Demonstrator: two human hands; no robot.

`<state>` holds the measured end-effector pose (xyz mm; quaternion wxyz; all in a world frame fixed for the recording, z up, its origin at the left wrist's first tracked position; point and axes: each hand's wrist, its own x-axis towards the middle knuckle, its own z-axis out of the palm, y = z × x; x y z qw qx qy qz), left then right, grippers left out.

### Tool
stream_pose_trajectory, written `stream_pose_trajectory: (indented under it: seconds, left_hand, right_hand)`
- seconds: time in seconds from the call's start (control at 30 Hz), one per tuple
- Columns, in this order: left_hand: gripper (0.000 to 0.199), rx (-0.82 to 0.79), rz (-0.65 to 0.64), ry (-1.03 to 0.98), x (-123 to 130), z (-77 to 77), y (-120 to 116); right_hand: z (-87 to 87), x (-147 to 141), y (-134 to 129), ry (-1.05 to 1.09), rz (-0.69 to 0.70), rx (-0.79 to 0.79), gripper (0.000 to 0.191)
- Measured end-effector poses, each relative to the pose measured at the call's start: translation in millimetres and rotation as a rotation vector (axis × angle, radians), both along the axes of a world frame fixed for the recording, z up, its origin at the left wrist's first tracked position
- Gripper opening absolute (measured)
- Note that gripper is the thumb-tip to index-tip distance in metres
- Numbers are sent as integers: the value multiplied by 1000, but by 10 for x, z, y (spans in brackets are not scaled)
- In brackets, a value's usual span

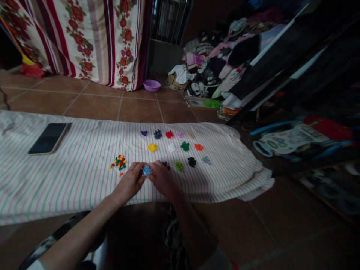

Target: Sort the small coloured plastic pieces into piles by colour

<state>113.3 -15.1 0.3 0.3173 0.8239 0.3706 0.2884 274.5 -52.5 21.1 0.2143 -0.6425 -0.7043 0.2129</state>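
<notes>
A cluster of small light blue pieces (pixel 146 171) lies between my two hands at the front of the striped cloth. My left hand (pixel 133 178) curves round it from the left, fingers bent and close together. From the right my right hand (pixel 161 176) closes in on the same cluster, its fingertips near those of the left. Just left of them is a mixed pile of red, yellow and green pieces (pixel 120 162), with an orange piece (pixel 121 174) close by. Brown pieces (pixel 166 165) are partly hidden behind my right hand.
Single-colour piles spread to the right and behind, among them yellow (pixel 152 147), red (pixel 169 134), dark green (pixel 185 146), lime (pixel 179 166) and black (pixel 191 161). A phone (pixel 50 138) lies at the left. Beyond the striped cloth (pixel 84 180) are a purple basin (pixel 152 85) and heaped clothes (pixel 213 60).
</notes>
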Motion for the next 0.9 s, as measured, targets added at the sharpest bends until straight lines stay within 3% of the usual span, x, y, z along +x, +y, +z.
stream_pose_trajectory:
  seconds: [0.4, 0.9]
  left_hand:
    - [28, 11, -15, -11, 20, 18, -6]
    - [25, 47, -28, 0, 41, 43, -10]
  right_hand:
    - [-107, 20, 36, -30, 13, 22, 24]
    - [-39, 18, 4, -17, 2, 46, 26]
